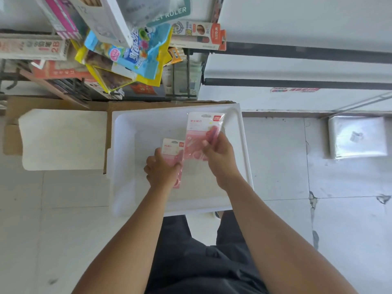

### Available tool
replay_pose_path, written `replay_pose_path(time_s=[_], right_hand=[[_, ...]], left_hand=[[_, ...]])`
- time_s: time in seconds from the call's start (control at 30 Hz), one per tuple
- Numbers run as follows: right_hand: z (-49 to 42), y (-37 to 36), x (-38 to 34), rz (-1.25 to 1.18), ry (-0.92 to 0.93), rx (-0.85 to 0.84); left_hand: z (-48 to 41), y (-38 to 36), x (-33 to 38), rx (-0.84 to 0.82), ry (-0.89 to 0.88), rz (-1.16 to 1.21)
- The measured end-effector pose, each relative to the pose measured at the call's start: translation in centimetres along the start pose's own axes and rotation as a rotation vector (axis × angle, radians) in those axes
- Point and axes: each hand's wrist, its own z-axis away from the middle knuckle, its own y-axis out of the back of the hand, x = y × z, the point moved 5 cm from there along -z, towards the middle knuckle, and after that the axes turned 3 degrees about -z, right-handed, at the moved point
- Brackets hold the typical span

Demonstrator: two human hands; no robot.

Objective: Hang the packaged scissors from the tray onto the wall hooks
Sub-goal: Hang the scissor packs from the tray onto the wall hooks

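A white plastic tray [127,158] sits on the floor below me. Over its middle, my right hand [218,158] grips a pink scissors pack [199,132] by its lower half, the pack's hang tab pointing toward the wall. My left hand [162,170] is closed on a second, smaller-looking pink scissors pack [171,148] just to the left of the first; its lower end sticks out under my fingers. The two packs nearly touch. Wall hooks with hanging stationery packs [131,54] are above the tray; bare hooks are hard to make out.
A cardboard box [12,136] with a white sheet [63,139] lies left of the tray. A foil-wrapped bundle [357,136] rests on the tiled floor at the right. A dark wire rack [186,77] stands behind the tray. White wall panels fill the upper right.
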Motion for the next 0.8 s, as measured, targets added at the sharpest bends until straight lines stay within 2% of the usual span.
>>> replay_pose_path(time_s=[0.13,0.27,0.43,0.8], right_hand=[[-0.2,0.5,-1.3,-0.027,0.086,0.003],[-0.3,1.1,-2.2,-0.047,0.154,-0.002],[-0.3,1.2,-2.8,-0.062,0.190,-0.043],[0.0,1.7,-6.3,-0.076,0.245,-0.055]], left_hand=[[0.2,-1.2,0.5,0.053,-0.080,-0.033],[0.1,-1.2,0.9,0.064,-0.086,0.016],[-0.4,-0.1,1.8,0.012,-0.170,0.281],[2.2,6.0,6.6,-0.006,-0.340,0.654]])
